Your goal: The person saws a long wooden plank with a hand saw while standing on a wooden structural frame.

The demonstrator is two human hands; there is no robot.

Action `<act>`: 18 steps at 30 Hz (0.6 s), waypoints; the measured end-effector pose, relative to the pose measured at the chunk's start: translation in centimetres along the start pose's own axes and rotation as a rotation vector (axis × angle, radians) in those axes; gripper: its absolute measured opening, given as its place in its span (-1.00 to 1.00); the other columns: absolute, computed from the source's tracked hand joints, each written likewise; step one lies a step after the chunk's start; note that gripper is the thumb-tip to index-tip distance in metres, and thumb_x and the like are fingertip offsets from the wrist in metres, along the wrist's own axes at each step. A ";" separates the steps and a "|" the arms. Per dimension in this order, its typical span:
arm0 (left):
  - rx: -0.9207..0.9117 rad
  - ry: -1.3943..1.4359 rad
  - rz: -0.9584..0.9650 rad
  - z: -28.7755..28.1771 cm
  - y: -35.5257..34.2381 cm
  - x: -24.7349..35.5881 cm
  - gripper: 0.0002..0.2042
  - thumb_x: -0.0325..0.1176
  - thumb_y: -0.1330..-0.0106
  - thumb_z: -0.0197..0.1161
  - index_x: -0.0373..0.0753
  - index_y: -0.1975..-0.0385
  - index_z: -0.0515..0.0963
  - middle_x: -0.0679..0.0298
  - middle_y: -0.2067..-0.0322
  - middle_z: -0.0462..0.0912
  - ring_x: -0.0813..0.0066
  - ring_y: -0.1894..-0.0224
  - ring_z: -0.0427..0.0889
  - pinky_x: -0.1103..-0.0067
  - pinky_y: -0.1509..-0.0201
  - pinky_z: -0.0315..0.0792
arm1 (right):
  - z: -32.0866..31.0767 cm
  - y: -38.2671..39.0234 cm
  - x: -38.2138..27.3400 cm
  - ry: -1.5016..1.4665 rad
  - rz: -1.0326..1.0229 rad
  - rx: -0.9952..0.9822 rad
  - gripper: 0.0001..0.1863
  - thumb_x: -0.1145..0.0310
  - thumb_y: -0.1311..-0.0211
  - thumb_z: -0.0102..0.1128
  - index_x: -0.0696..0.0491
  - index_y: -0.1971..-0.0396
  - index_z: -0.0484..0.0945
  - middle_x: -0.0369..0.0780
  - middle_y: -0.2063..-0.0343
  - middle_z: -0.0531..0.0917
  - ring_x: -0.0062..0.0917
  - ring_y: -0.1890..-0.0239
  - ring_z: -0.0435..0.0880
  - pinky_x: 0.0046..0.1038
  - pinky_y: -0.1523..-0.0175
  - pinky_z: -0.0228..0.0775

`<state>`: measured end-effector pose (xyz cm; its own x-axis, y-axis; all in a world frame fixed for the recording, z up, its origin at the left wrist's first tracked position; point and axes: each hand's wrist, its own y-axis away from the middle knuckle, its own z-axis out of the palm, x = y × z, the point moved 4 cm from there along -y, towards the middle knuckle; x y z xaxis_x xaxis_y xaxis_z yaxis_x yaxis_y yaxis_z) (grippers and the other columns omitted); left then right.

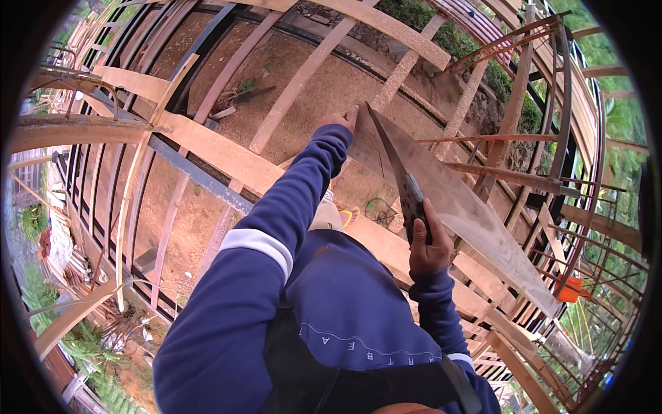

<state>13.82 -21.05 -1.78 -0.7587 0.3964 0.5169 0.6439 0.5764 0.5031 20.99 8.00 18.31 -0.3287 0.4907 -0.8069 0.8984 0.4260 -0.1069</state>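
1. As your handsaw (pixel 396 162) slants over it, the wide wooden plank (pixel 462 207) stretches from just ahead of you away to the lower right, raised above bare earth.
2. Across the plank's face, between your left hand (pixel 339 121) and the saw's middle, runs a thin dark line (pixel 380 155); whether it is a drawn mark or a begun cut, this view cannot settle.
3. With no piece visibly parted from the plank, the sawing looks to be in its early stages, most or all of the cut judged left to make.
4. Your right hand is wrapped around the saw's dark handle (pixel 414 200), the narrow tip pointing away from you; whether the teeth bite the wood cannot be told.
5. At the plank's near-left end sits your left hand, thumb visible and fingers mostly hidden, so you cannot tell whether it grips or merely steadies.
6. Below, your sandalled foot (pixel 348 217), its strap yellow, shows beside a long timber beam (pixel 221 155).
7. Farther out, a rust-brown pipe (pixel 514 177) crosses behind the plank, and an orange object (pixel 572 290) hangs near its right-hand end.
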 end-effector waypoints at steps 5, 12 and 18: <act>0.013 -0.063 -0.040 0.2 0.2 0.9 -0.21 0.40 -0.34 -0.34 -0.16 0.04 0.66 -0.10 0.05 0.63 -0.14 -0.07 0.56 0.23 -0.21 0.40 | 4.6 -6.1 2.4 0.040 -0.081 0.054 -0.63 0.41 -0.36 0.12 0.21 -0.12 0.51 0.11 0.18 0.69 -0.23 0.15 0.75 -0.38 0.06 0.53; 0.056 0.049 0.025 -0.6 -0.6 -0.1 -0.20 0.39 -0.33 -0.28 -0.26 0.14 0.69 -0.19 0.13 0.64 -0.15 -0.02 0.59 0.22 -0.17 0.43 | 4.6 -4.2 2.4 -0.004 -0.015 0.004 -0.61 0.45 -0.35 0.11 0.22 -0.15 0.48 0.10 0.06 0.66 -0.26 0.02 0.72 -0.39 -0.05 0.50; 0.057 -0.031 0.009 -0.4 -0.2 0.3 -0.21 0.38 -0.34 -0.30 -0.23 0.11 0.68 -0.16 0.10 0.63 -0.15 -0.04 0.58 0.22 -0.18 0.42 | 3.2 -3.4 1.4 0.006 -0.029 0.024 -0.60 0.46 -0.35 0.13 0.21 -0.16 0.48 0.11 0.11 0.67 -0.23 0.08 0.74 -0.37 -0.01 0.52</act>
<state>13.49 -21.30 -1.45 -0.7563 0.4229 0.4992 0.6446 0.6125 0.4576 18.39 4.76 15.68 -0.3565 0.4828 -0.7999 0.8950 0.4221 -0.1440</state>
